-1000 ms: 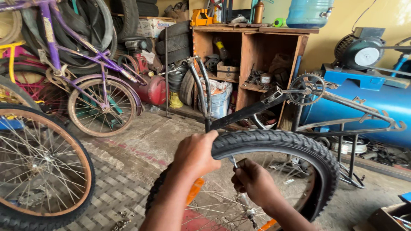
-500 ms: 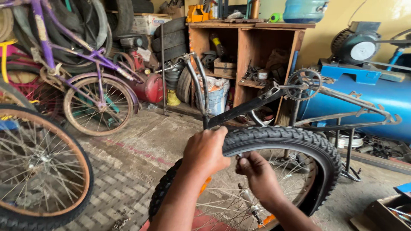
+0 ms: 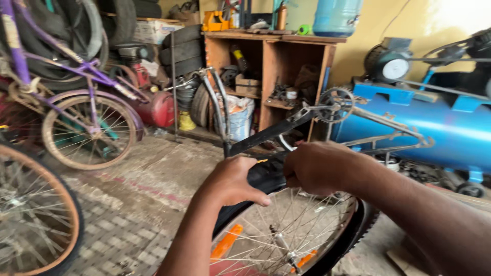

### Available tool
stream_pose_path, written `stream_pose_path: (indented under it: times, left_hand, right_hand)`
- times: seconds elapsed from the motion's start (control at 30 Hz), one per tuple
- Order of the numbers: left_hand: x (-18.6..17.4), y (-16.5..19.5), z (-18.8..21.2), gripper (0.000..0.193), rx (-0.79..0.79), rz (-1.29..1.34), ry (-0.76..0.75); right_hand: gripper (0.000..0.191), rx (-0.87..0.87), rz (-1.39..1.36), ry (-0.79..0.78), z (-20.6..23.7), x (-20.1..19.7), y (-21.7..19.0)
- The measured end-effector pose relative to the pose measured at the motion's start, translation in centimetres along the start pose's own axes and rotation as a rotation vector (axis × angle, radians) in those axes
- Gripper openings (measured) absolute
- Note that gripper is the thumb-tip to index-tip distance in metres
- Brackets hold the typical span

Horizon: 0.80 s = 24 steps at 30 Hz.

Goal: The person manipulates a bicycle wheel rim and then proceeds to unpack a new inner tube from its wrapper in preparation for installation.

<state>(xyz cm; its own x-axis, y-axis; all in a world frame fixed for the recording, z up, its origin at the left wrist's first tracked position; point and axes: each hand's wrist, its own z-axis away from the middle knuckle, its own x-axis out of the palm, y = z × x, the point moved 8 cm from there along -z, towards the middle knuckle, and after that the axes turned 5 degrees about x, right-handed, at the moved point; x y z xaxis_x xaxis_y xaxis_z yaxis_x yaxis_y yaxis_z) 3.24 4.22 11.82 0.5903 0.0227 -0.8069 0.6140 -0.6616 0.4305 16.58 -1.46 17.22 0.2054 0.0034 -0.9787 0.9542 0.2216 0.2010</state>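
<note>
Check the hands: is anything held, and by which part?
Both grip the bicycle wheel at the top of its black tyre: left hand on the left side, right hand beside it over the crown.

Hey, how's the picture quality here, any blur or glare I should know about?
Head view: the right hand and its forearm look soft with motion blur, as does the tyre at lower right; the left hand is somewhat sharper. Bright glare washes out the yellow wall at top right. The wooden shelf stays evenly lit.
</note>
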Motion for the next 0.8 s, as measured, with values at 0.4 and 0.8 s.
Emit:
stream_pose_path:
  times: [0.4, 0.8]
  left_hand:
    - [-0.6, -1.0, 0.9, 0.065, -0.18, -0.004, -0.068]
    - [-4.7, -9.2, 4.4, 0.081, -0.43, 0.084, -0.054]
  right_hand:
    - [0.031, -0.001, -0.362, 0.044, -0.9, 5.8, 2.6]
    - [0.028, 0.123, -1.268, 0.002, -0.5, 18.4, 12.9]
